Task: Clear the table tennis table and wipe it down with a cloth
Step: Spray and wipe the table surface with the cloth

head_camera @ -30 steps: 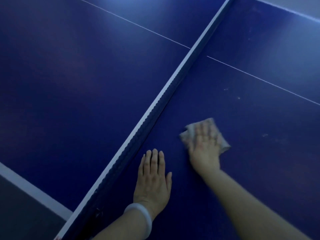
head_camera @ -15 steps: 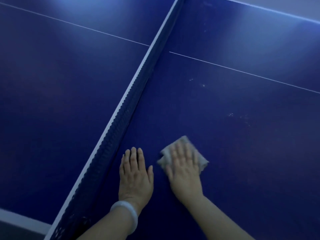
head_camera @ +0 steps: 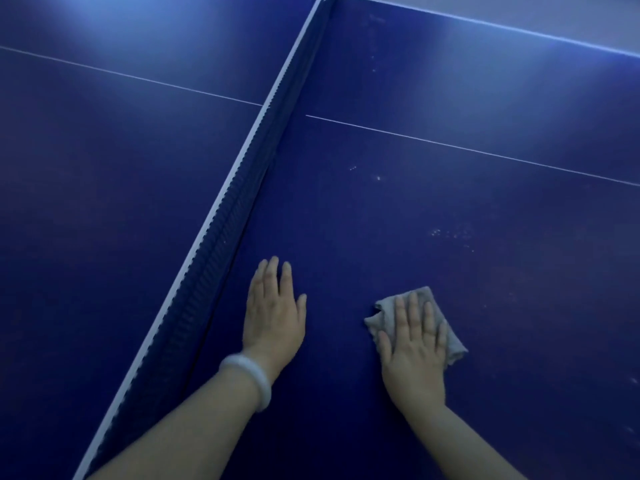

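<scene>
Right hand [head_camera: 414, 351] flat, pressing cloth [head_camera: 386, 311] on table [head_camera: 450, 209].

Both forearms are bare, with no sleeves in view. The left wrist wears a smooth, pale, rounded bangle [head_camera: 246, 382]. The hands are bare, fingers unadorned, nails short.

Upper right, beyond the far edge ahead of me: a pale grey strip of floor or wall [head_camera: 571, 12] is showing. Cool, dim light is pooling in soft bluish glare patches [head_camera: 114, 26].
</scene>
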`<action>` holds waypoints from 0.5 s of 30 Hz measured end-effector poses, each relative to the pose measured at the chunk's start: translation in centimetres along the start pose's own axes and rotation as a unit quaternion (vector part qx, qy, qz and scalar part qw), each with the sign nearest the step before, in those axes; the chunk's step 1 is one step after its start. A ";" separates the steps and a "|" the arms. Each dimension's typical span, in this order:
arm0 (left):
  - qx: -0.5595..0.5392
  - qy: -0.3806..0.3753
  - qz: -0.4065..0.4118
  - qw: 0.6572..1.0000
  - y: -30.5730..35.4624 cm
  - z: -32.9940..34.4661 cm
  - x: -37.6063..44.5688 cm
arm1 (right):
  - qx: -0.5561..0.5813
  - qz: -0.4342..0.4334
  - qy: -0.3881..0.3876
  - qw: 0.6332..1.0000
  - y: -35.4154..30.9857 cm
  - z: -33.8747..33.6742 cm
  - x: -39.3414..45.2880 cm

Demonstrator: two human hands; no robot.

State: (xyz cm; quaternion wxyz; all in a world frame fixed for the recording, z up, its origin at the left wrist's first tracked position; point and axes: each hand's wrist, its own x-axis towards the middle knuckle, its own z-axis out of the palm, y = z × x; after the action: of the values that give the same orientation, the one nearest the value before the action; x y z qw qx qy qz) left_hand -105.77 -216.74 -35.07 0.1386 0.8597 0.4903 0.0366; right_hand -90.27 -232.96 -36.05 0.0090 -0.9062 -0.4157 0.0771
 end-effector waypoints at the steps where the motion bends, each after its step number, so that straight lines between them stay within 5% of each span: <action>1: 0.012 -0.006 -0.006 1.000 0.2 0.1 1.9 | 0.001 -0.027 0.001 1.000 -0.3 0.0 0.1; 7: 0.058 -0.018 -0.035 0.998 0.1 0.7 9.5 | -0.007 -0.132 -0.010 0.991 1.2 0.0 3.8; 13: 0.044 0.008 -0.046 0.998 0.1 1.2 9.5 | 0.021 0.004 0.037 0.999 -2.1 -0.4 9.0; 15: 0.045 0.009 -0.048 0.998 0.0 1.2 9.7 | 0.028 -0.031 0.034 0.999 -4.7 -0.3 10.9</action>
State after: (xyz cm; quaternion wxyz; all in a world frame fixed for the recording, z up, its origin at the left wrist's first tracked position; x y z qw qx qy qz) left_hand -100.52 -208.76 -36.92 0.0968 0.8402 0.5333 0.0158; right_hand -86.78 -221.68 -36.81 0.0507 -0.8942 -0.4410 0.0571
